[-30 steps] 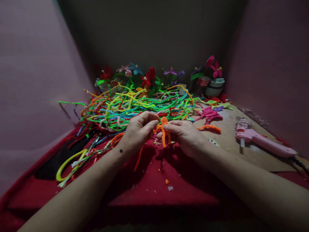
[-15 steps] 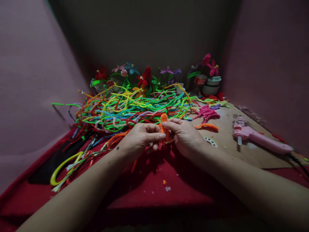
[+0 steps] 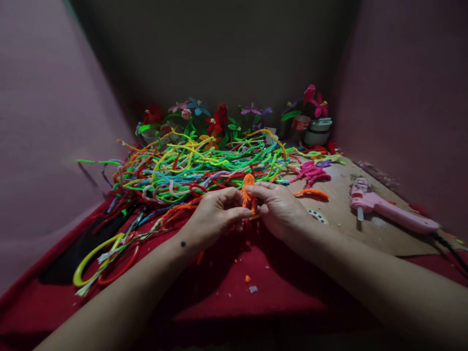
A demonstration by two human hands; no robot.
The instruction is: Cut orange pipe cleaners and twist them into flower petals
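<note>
Orange fuzzy stem [image 3: 249, 181], looped at the top, is pinched before us, our left hand [image 3: 218, 210] at its lower ends, our right hand [image 3: 281, 207] at its middle. We judge the loop formed but the ends unfixed. Beyond lies a tangle of loose stems [image 3: 204, 162]; behind it, flowers [image 3: 220, 115] look finished.

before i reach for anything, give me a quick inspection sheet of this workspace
Surface: red cloth in front, brown board at right.
Piece in hand: orange fuzzy strip, folded into a loop at the top.
Clutter: tangled pile of colored fuzzy sticks behind the hands; small scraps on the cloth; scissors at left.
Hands: left hand pinches the strip's lower part, right hand pinches it higher up.
Cables: black cord at the glue gun, leaving at right.
Surroundings: fuzzy flowers behind the pile; pinkish wall at left.
</note>
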